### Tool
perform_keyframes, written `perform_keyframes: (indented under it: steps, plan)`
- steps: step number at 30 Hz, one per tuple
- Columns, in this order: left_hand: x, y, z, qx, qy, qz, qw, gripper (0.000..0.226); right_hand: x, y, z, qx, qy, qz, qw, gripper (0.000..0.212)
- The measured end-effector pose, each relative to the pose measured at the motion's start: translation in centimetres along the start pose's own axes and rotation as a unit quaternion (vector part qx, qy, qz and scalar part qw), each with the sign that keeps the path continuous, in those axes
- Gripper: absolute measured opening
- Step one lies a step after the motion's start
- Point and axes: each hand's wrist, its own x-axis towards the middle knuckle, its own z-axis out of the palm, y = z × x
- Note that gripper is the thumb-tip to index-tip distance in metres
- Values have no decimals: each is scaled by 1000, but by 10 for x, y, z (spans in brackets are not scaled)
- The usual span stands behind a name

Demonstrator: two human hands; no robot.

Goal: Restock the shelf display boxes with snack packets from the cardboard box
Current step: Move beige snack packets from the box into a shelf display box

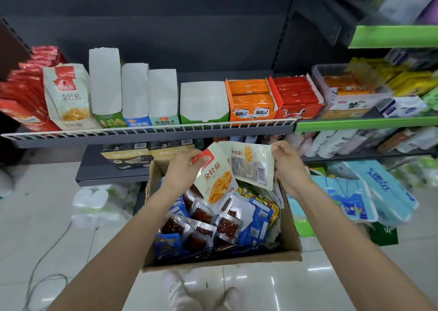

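Shelf [151,134] boxes behind, both hands (left [181,168], right [285,160]) each pinch a 金针菇 packet [216,180].

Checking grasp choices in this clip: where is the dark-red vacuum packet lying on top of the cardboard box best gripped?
Take the dark-red vacuum packet by its clear sealed edge, coming from above. It lies flat on the heap in the cardboard box, and that flat rim is thin enough to pinch, while the filled middle bulges.
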Motion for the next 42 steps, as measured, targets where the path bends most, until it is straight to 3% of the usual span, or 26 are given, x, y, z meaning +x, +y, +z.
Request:
perform_keyframes:
  steps: [7, 10, 13, 16, 18, 21, 27, 30, 32, 35, 37, 39, 41, 42]
  plan:
    - [-18, 9, -21, -79, -32, -30, 996, 20, -4, 2, 11, 45, 44, 12, 998, 23]
    - [-18, 3, -24, -86, 29, -86, 992, 18, -8, 2, 20, 72, 49, -1, 996, 24]
    - [-20, 6, -27, -111, 54, -169, 978, 21, -22, -4, 30, 31, 60, -95, 993, 24]
    - [-18, 17, -29, -208, 49, -220, 952, 21, -51, -15, 42, -66, -42, -214, 974, 21]
    - [-16, 26, -33, -303, 55, -238, 921, 20, -69, -16, 53, -151, -137, -241, 949, 18]
    - [-19, 36, -37, -377, 40, -250, 891, 21, -79, -9, 66, -236, -197, -252, 918, 14]
    - [-19, 21, -49, -355, 22, -209, 911, 41, -76, -19, 80, -299, -239, -293, 876, 19]
    - [-16, 8, -54, -329, 50, -141, 932, 22, -69, -25, 91, -299, -265, -285, 871, 18]
    - [-10, 1, -63, -297, 92, -102, 945, 18, -63, -26, 104, -261, -283, -250, 888, 18]
    - [0, -6, -89, -258, 112, -52, 958, 16, -41, -30, 127, -261, -149, -243, 922, 56]
    - [4, -12, -112, -252, 83, -11, 964, 13, -23, -41, 145, -296, -70, -239, 922, 81]
    - [9, -22, -137, -233, 54, 16, 971, 16, -8, -51, 168, -357, -79, -241, 899, 81]
    - [18, -33, -165, -216, 28, 24, 976, 17, 0, -62, 198, -423, -96, -255, 864, 67]
    - [22, -38, -180, -221, 17, 18, 975, 17, 3, -68, 214, -425, -98, -254, 863, 63]
